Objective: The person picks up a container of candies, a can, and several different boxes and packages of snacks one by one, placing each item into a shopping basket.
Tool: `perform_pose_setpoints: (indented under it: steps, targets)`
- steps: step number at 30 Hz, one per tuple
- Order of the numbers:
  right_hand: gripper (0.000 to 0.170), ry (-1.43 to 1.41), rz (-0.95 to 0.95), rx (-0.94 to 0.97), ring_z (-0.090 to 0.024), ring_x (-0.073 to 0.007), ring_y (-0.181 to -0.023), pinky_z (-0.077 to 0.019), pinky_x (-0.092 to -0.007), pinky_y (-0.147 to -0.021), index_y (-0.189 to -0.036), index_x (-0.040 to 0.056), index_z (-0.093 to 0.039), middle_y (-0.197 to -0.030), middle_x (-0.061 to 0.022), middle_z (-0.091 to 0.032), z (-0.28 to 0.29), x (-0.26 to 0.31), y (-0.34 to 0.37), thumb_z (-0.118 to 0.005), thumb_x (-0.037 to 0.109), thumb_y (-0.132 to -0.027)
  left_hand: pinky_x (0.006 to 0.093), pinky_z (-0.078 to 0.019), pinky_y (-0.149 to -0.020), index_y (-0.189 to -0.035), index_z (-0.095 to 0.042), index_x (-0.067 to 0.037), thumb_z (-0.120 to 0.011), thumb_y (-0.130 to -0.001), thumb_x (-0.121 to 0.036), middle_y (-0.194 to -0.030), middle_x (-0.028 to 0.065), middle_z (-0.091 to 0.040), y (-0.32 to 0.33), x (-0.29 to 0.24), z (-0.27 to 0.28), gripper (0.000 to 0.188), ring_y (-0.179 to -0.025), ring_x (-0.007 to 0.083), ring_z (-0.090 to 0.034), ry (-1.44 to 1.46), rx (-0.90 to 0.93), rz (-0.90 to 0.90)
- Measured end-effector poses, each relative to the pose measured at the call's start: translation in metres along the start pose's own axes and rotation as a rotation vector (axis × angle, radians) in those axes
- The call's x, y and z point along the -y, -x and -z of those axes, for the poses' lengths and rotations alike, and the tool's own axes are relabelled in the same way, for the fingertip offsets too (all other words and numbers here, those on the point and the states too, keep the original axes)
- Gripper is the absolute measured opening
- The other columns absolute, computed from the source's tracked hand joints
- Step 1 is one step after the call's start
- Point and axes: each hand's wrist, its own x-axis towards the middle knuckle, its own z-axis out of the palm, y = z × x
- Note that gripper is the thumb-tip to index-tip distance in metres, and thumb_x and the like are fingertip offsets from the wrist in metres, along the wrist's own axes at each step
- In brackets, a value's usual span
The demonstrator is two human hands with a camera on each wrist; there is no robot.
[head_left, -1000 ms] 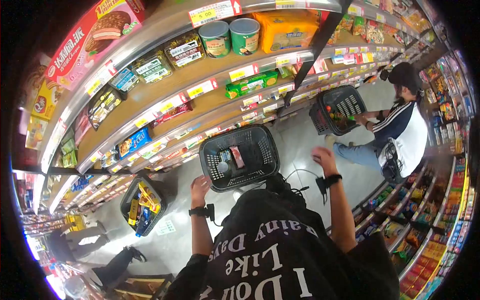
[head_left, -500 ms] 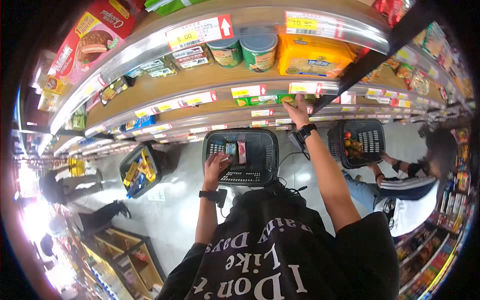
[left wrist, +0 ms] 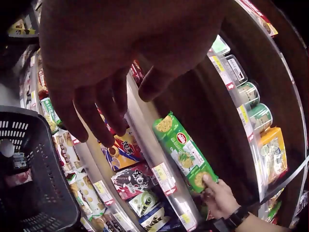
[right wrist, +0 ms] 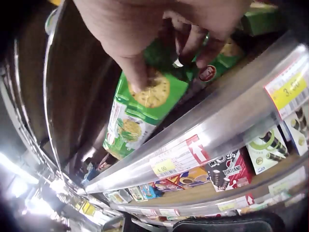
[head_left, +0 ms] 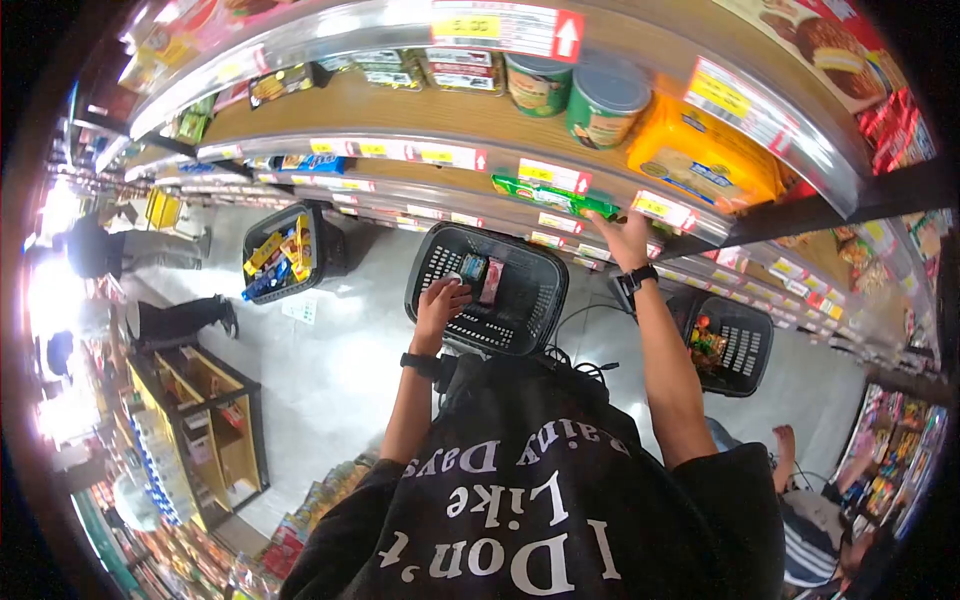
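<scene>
My right hand (head_left: 627, 242) grips one end of a long green pack of crackers (head_left: 540, 194) at a lower shelf. In the right wrist view the thumb lies on the front of the cracker pack (right wrist: 153, 113), its fingers curled behind. The pack is tilted over the shelf's price strip in the left wrist view. Behind that hand another green pack (right wrist: 223, 60) lies on the shelf. My left hand (head_left: 443, 302), fingers loosely bent and holding nothing, hovers over the near left side of a black basket (head_left: 549, 290). Inside the basket lies a pink pack (head_left: 491, 281) beside a small bluish pack (head_left: 472, 268).
Green cans (head_left: 607, 102) and an orange pack (head_left: 705, 150) stand on the shelf above. A basket with yellow packs (head_left: 283, 252) is on the floor to the left. Another basket (head_left: 743, 345) stands at right, near a person (head_left: 815, 530). A cable runs beside my basket.
My right hand has gone from above the floor to the lower shelf and taken hold of the green cracker pack. My left hand has moved over the basket. The head view has turned.
</scene>
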Motion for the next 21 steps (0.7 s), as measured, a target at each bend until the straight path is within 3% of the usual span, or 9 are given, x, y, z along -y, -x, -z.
perform_pose_setpoints:
  steps: [3, 5, 8, 10, 11, 15, 18, 20, 21]
  targets:
    - [0.044, -0.119, 0.174, 0.057, -0.065, -0.021, -0.095, -0.0493, -0.0345, -0.086, -0.111, -0.0045, -0.064, -0.104, -0.0117, -0.07, 0.002, 0.058, 0.012, -0.082, 0.023, -0.082, 0.0309, -0.0523, -0.083, -0.128, -0.055, -0.003, -0.052, -0.102, -0.029, -0.115, 0.0118, -0.069, 0.005, -0.009, -0.003, 0.036, -0.1, 0.0213, -0.068, 0.029, -0.005, -0.003]
    - [0.036, -0.395, 0.161, -0.007, -0.064, -0.0162, -0.092, -0.0497, -0.0315, -0.084, -0.11, -0.0043, -0.064, -0.103, -0.0083, -0.07, -0.009, 0.074, 0.02, -0.079, 0.017, -0.085, 0.0322, -0.0528, -0.085, -0.127, -0.055, -0.005, -0.053, -0.102, -0.03, -0.118, 0.0123, -0.068, -0.002, -0.01, 0.002, 0.035, -0.1, 0.0221, -0.068, 0.051, 0.014, -0.006]
    - [0.023, -0.521, 0.056, -0.085, -0.063, -0.0105, -0.087, -0.0499, -0.0266, -0.078, -0.105, -0.0014, -0.065, -0.102, -0.0036, -0.069, -0.018, 0.073, 0.03, -0.076, 0.01, -0.088, 0.0317, -0.0528, -0.083, -0.121, -0.057, -0.003, -0.058, -0.1, -0.035, -0.111, 0.0105, -0.07, 0.004, -0.027, -0.002, 0.038, -0.099, 0.02, -0.068, 0.249, 0.009, -0.048]
    - [0.02, -0.62, -0.091, -0.046, -0.063, -0.0104, -0.086, -0.05, -0.0265, -0.077, -0.103, 0.0024, -0.063, -0.101, -0.0038, -0.068, -0.021, 0.093, 0.043, -0.075, 0.012, -0.089, 0.0352, -0.0537, -0.086, -0.123, -0.056, -0.002, -0.058, -0.1, -0.037, -0.119, 0.0131, -0.067, 0.007, -0.042, -0.004, 0.041, -0.107, 0.021, -0.066, 0.34, 0.042, -0.008]
    - [0.02, -0.714, -0.262, 0.061, -0.062, -0.0097, -0.089, -0.0497, -0.0256, -0.08, -0.103, 0.0056, -0.06, -0.099, -0.0024, -0.066, -0.024, 0.1, 0.05, -0.074, 0.013, -0.09, 0.0363, -0.0535, -0.089, -0.123, -0.056, -0.002, -0.058, -0.1, -0.038, -0.122, 0.0137, -0.065, 0.007, -0.042, -0.002, 0.043, -0.11, 0.0214, -0.065, 0.412, 0.088, 0.002]
    - [0.019, -0.509, -0.307, 0.304, -0.056, -0.0071, -0.087, -0.0443, -0.0225, -0.077, -0.103, 0.007, -0.06, -0.096, 0.0019, -0.062, -0.056, 0.086, 0.069, -0.073, 0.013, -0.09, 0.0384, -0.0508, -0.098, -0.128, -0.053, -0.001, -0.058, -0.1, -0.038, -0.13, 0.0135, -0.06, 0.025, -0.043, 0.019, 0.047, -0.117, 0.0217, -0.061, 0.655, 0.285, 0.008]
    - [0.026, -0.459, -0.346, 0.392, -0.059, -0.0088, -0.094, -0.0438, -0.0223, -0.079, -0.113, 0.0072, -0.061, -0.102, 0.0025, -0.064, -0.083, 0.056, 0.08, -0.072, 0.017, -0.092, 0.0328, -0.0521, -0.097, -0.132, -0.051, 0.001, -0.07, -0.094, -0.024, -0.124, 0.0137, -0.063, 0.005, 0.017, 0.042, 0.05, -0.11, 0.0213, -0.064, 0.241, 0.208, -0.047]
    - [0.034, -0.484, -0.508, 0.367, -0.06, -0.01, -0.099, -0.0442, -0.0243, -0.082, -0.122, 0.0073, -0.06, -0.109, 0.0016, -0.065, -0.106, 0.051, 0.091, -0.072, 0.019, -0.092, 0.0297, -0.0545, -0.089, -0.124, -0.055, 0.001, -0.075, -0.09, -0.022, -0.114, 0.0106, -0.066, 0.015, 0.028, 0.054, 0.046, -0.1, 0.0158, -0.066, 0.376, 0.214, 0.199]
    - [0.043, -0.506, -0.568, 0.365, -0.059, -0.0123, -0.108, -0.0447, -0.0298, -0.087, -0.132, 0.0078, -0.057, -0.119, -0.0002, -0.064, -0.12, 0.047, 0.095, -0.07, 0.02, -0.093, 0.0285, -0.0543, -0.087, -0.123, -0.056, 0.001, -0.076, -0.09, -0.023, -0.112, 0.0096, -0.066, 0.015, 0.039, 0.059, 0.045, -0.098, 0.0144, -0.066, 0.336, 0.178, 0.208]
